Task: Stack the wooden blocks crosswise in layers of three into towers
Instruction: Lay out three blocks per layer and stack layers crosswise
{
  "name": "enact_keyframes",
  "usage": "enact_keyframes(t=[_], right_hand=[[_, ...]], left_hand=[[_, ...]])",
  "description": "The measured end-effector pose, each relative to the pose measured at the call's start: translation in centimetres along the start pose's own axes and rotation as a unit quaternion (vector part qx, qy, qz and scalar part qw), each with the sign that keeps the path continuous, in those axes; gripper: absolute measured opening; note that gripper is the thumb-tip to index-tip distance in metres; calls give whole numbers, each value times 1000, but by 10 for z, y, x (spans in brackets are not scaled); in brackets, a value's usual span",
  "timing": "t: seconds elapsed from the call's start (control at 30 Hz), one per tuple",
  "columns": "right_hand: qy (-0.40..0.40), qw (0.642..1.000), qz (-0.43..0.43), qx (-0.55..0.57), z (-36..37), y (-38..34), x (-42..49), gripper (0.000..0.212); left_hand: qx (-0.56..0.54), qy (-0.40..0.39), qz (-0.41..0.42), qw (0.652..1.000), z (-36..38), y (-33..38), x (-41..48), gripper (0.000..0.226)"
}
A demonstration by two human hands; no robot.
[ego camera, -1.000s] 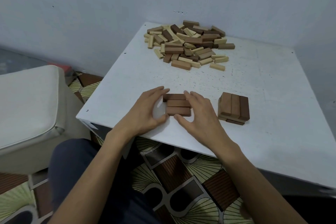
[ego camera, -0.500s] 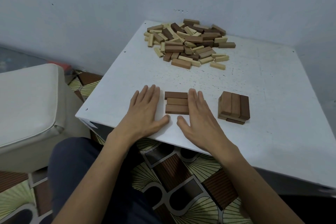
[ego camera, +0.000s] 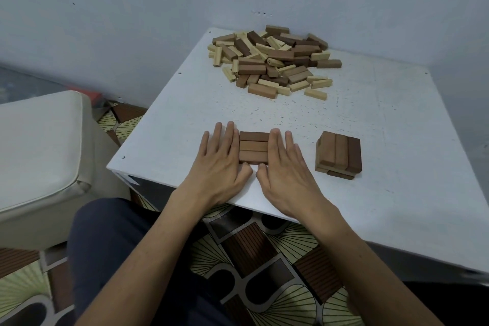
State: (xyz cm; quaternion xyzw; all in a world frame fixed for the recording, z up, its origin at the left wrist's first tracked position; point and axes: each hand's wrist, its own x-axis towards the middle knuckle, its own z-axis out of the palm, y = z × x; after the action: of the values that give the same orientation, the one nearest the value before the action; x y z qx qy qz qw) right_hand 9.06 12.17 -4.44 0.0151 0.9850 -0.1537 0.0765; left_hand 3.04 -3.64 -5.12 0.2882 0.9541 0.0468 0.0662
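Observation:
Three brown blocks [ego camera: 253, 148] lie side by side as one flat layer near the front edge of the white table [ego camera: 383, 119]. My left hand [ego camera: 218, 161] lies flat with straight fingers against the layer's left ends. My right hand [ego camera: 285, 167] lies flat against its right ends. Both thumbs touch the layer's near side. To the right stands a low tower [ego camera: 338, 155] of brown blocks, its top layer of three lying crosswise over the one beneath. A heap of loose brown and pale blocks [ego camera: 272, 60] lies at the table's far side.
A white cushioned seat [ego camera: 37, 146] stands left of the table. Grey walls close in behind and to the right of the table. Patterned floor [ego camera: 251, 259] and my dark trouser leg [ego camera: 111, 251] show below the front edge.
Both hands went from curled round the three blocks to flat on the table, and have since pressed inward against the layer's ends, squaring it.

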Motion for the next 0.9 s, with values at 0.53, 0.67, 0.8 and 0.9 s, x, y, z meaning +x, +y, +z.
enact_keyframes(t=[0.53, 0.67, 0.8, 0.9], right_hand=[[-23, 996, -29, 79, -34, 3, -1, 77], [-39, 996, -25, 82, -39, 8, 7, 82], [-47, 996, -26, 77, -51, 10, 10, 90], [-28, 998, -43, 49, -61, 5, 6, 92]], left_hand=[[-161, 35, 96, 982, -19, -28, 17, 100], [-205, 32, 95, 974, -21, -30, 19, 100], [-228, 32, 99, 968, -23, -29, 20, 103], [-246, 33, 102, 963, -26, -31, 20, 104]])
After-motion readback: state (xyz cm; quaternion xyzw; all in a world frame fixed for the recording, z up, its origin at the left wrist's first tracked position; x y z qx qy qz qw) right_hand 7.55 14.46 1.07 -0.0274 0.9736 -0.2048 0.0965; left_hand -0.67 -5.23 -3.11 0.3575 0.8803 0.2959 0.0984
